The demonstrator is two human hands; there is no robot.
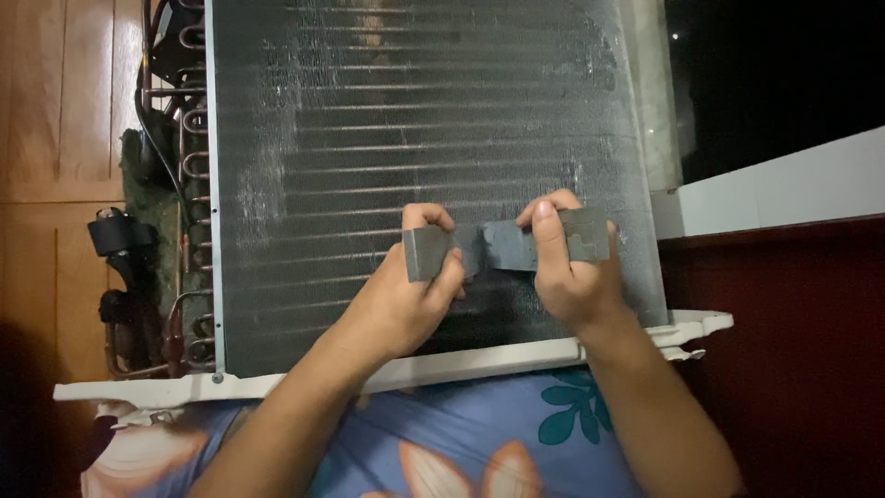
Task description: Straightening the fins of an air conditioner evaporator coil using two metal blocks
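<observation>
A large finned metal coil panel (415, 120) of an air-conditioning unit fills the upper middle of the head view. Both hands hold a strip of grey foam (502, 247) against its lower part. My left hand (410, 290) pinches the strip's left end between thumb and fingers. My right hand (567, 267) grips the right end, thumb pressed flat on top. The strip is bent and twisted between the two hands.
Copper U-bend tubes (189, 166) and black parts (120, 235) run down the coil's left side. A white plastic base (415, 369) edges the unit's bottom. Wooden panelling (55, 138) is at left, a white ledge (784, 184) and dark wall at right, floral cloth (461, 443) below.
</observation>
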